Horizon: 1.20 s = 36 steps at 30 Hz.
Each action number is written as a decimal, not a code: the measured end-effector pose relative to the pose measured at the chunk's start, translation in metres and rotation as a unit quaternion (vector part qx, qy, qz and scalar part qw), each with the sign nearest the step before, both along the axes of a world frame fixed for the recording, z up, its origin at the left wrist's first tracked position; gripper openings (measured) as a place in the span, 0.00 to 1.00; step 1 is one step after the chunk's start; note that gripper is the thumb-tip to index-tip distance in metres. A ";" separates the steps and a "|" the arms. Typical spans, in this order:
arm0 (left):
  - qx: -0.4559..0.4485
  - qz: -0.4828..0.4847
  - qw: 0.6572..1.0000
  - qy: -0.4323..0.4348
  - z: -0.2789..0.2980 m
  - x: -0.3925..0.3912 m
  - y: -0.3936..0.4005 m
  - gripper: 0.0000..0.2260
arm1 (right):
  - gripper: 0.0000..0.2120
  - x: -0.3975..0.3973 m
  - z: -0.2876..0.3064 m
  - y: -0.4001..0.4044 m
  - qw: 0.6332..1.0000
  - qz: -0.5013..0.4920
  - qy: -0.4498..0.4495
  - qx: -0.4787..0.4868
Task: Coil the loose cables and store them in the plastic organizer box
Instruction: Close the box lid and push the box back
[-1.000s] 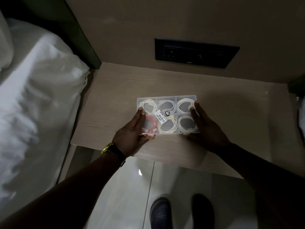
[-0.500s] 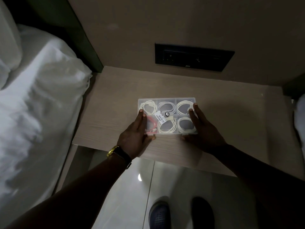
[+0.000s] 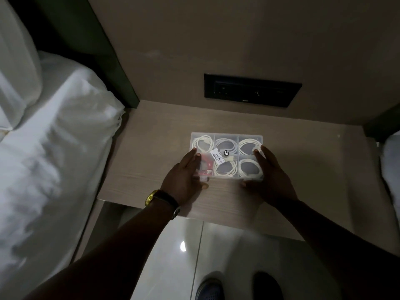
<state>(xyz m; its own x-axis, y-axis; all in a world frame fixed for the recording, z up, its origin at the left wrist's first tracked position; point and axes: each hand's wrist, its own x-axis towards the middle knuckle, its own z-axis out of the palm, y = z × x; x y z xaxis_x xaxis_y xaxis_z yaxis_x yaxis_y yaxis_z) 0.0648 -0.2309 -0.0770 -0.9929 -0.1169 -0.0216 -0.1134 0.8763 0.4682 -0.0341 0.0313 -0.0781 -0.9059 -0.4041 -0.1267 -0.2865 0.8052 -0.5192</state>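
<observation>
A clear plastic organizer box (image 3: 226, 135) with its lid down lies on the wooden bedside table (image 3: 151, 148). Its compartments hold coiled white cables (image 3: 249, 146) and one red cable (image 3: 205, 162) at the front left. A barcode label (image 3: 217, 155) sticks on the lid. My left hand (image 3: 184, 176) lies flat on the box's left end, fingers over the lid and thumb at the front edge. Pressed against the right end is my right hand (image 3: 270, 176), its fingers along the side and top. The box's near corners are hidden under the hands.
A bed with white sheets (image 3: 54, 159) and a pillow (image 3: 15, 83) borders the table on the left. A black socket panel (image 3: 252, 90) sits in the wall behind the box. Below the table's front edge are the glossy floor (image 3: 173, 256) and my shoes (image 3: 210, 289).
The hands stay on the two ends of the box. The box has shifted slightly away from me on the table, and the view has tilted a little.
</observation>
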 end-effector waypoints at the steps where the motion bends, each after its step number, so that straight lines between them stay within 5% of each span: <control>1: 0.054 0.011 0.998 0.003 0.001 -0.001 -0.001 0.38 | 0.50 0.000 0.001 0.001 1.000 -0.014 0.000 0.011; 5: 0.228 0.109 0.967 0.003 0.004 -0.012 0.004 0.36 | 0.51 0.000 0.002 0.007 0.995 -0.098 -0.031 -0.018; 9: 0.273 0.177 0.946 0.013 0.006 -0.033 0.017 0.25 | 0.52 -0.011 0.000 0.014 0.975 -0.159 -0.102 -0.118; 13: 0.327 0.230 0.917 0.010 0.011 -0.062 0.020 0.22 | 0.38 -0.024 -0.002 0.019 0.875 -0.284 -0.199 -0.337; 17: 0.393 0.266 0.880 0.009 0.011 -0.089 0.026 0.18 | 0.22 -0.045 0.003 0.015 0.807 -0.307 -0.242 -0.443; 19: 0.410 0.290 0.865 0.019 0.009 -0.099 0.027 0.15 | 0.19 -0.054 0.003 0.013 0.816 -0.274 -0.234 -0.453; 25: 0.346 0.286 0.893 0.004 0.006 -0.117 0.024 0.17 | 0.24 -0.064 -0.001 0.007 0.884 -0.253 -0.170 -0.354; 36: 0.349 0.272 0.897 0.011 0.003 -0.122 0.024 0.15 | 0.18 -0.065 -0.007 0.002 0.895 -0.288 -0.108 -0.322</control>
<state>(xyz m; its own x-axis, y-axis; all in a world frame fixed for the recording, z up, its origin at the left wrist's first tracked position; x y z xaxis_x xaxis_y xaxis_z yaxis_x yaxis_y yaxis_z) -0.0568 -0.2069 -0.0740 -0.7941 -0.5496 -0.2596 -0.4200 0.1873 0.8880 -0.0992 0.0336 -0.0849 -0.9700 0.0693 -0.2332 0.2432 0.3009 -0.9221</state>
